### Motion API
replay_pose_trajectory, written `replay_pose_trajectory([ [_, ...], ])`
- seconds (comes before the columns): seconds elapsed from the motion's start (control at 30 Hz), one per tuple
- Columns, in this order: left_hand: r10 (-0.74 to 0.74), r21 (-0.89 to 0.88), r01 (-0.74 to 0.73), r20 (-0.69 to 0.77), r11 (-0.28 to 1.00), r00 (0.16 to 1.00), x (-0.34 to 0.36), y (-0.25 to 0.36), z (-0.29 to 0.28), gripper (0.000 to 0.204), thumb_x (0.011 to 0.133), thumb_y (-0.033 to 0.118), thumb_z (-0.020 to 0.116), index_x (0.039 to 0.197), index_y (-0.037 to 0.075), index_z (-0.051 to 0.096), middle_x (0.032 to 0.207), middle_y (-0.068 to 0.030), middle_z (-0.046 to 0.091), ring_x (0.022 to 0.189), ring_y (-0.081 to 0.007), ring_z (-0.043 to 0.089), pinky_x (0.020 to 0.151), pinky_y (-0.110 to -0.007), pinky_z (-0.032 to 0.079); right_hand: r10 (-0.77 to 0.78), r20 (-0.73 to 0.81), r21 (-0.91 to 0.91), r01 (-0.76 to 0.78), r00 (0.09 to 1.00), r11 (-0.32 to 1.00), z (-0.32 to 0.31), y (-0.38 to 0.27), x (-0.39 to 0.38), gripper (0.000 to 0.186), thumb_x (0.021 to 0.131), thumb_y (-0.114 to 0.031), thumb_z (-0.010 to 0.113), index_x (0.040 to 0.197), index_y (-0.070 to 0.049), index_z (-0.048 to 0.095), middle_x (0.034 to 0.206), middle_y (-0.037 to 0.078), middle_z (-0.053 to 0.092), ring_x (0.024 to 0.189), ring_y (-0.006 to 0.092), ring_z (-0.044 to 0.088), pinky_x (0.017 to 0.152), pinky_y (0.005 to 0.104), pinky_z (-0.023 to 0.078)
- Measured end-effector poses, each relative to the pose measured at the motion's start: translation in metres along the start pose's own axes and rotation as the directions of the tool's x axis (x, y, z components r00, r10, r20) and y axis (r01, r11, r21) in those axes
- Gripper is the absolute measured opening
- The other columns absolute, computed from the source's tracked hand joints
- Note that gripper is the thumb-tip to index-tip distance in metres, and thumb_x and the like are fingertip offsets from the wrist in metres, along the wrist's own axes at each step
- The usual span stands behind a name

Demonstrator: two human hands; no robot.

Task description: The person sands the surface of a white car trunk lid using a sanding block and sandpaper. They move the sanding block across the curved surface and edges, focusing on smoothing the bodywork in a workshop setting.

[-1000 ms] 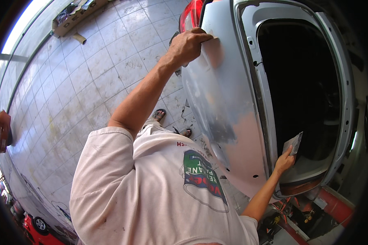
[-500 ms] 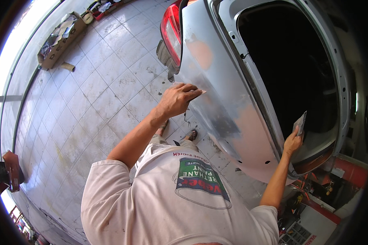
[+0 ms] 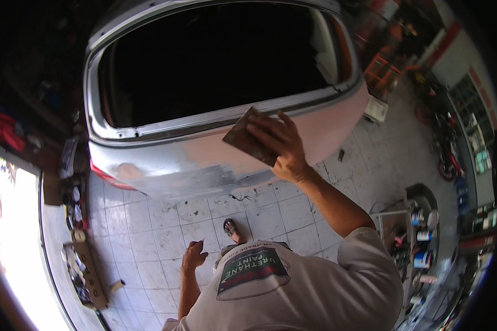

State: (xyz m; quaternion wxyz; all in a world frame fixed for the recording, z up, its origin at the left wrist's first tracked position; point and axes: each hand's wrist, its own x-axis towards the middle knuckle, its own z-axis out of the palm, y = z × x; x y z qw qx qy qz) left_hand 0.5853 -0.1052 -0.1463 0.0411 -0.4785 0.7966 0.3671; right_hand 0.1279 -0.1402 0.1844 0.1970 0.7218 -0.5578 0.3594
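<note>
The rear of a silver-grey car (image 3: 165, 157) spans the upper middle, with pinkish filler patches and a grey smeared area (image 3: 204, 179) below its dark rear window opening (image 3: 215, 60). My right hand (image 3: 286, 149) is raised in front of it, gripping a flat, brown, rectangular putty board (image 3: 249, 139) by its edge, the fingers spread across its face. Low by my body, my left hand (image 3: 192, 257) is closed; the edge of a thin spreader (image 3: 202, 241) pokes from its fingertips, most of it hidden. A red tail light (image 3: 111, 177) shows at the car's left corner.
Grey floor tiles (image 3: 160, 220) lie beneath me. Along the left stands a long cardboard box (image 3: 85, 276) of odds and ends. On the right are a cart or bench with paint cans (image 3: 422, 259), a red motorcycle (image 3: 448, 160) and an orange stand (image 3: 381, 71).
My view has swung right, from the car's left corner to its whole rear. My left hand has dropped from the panel to my side; my right hand has brought the putty board in front of the car.
</note>
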Motion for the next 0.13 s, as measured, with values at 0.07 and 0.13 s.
replay_pose_trajectory([
  [0.07, 0.079, 0.039, -0.084, 0.112, 0.996, 0.991, 0.018, 0.027, -0.011, 0.069, 0.081, 0.021, 0.089, 0.144, 0.010, 0.066, 0.131, -0.0191, 0.070, 0.125, -0.0378, 0.066, 0.102, -0.047, 0.056, 0.154, 0.109, 0.003, -0.155, 0.982, 0.988, -0.021, -0.017, -0.083, 0.049, 0.092, -0.009, 0.077, 0.140, -0.013, 0.071, 0.147, 0.010, 0.067, 0.136, 0.0260, 0.063, 0.118, 0.0467, 0.046],
  [0.13, 0.136, 0.090, -0.155, 0.195, 0.984, 0.971, 0.029, 0.053, -0.013, 0.069, 0.082, 0.024, 0.088, 0.145, 0.010, 0.065, 0.136, -0.0196, 0.068, 0.127, -0.0373, 0.065, 0.105, -0.046, 0.055, 0.502, 0.245, 0.469, -0.555, 0.829, 0.687, -0.044, -0.027, -0.180, 0.044, 0.101, -0.008, 0.069, 0.145, -0.013, 0.067, 0.150, 0.013, 0.065, 0.143, 0.0287, 0.058, 0.128, 0.0524, 0.033],
])
